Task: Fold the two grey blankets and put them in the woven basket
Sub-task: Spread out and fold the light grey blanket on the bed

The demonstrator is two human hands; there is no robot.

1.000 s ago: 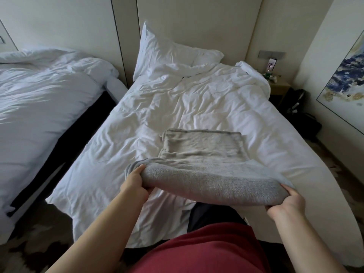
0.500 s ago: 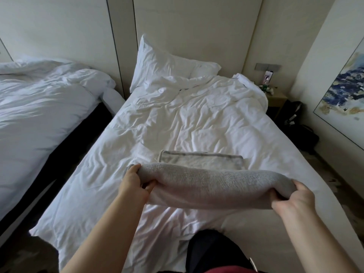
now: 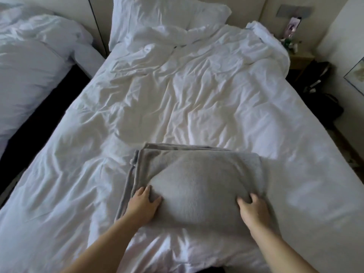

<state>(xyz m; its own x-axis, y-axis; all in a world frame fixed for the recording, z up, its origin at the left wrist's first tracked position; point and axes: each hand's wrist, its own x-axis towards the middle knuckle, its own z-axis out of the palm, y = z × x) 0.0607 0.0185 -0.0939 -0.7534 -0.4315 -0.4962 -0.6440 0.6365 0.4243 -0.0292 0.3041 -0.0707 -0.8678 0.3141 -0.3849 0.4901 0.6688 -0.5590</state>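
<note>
While both forearms reach in from the 6 o'clock edge, the left hand [image 3: 143, 206] rests palm-down on the near-left part of the folded grey blanket [image 3: 197, 184], its fingers [image 3: 146, 191] held loosely together and curled into a small ridge of the fabric. At about 5 o'clock the right hand [image 3: 254, 210] sits on the near-right part of the same blanket, fingers bent and bunching the cloth under their tips; whether the thumb closes against them cannot be told. The blanket lies in stacked layers, edges showing along its left and far sides, on the rumpled white duvet [image 3: 177, 99] just below the middle of the view. Beyond it, toward 12 o'clock, a white pillow [image 3: 167, 12] leans against the wall. At 10 o'clock a second bed [image 3: 33, 62] stands across a dark gap, and at 2 o'clock a bedside table [image 3: 299, 58] carries small objects too blurred to identify.
</note>
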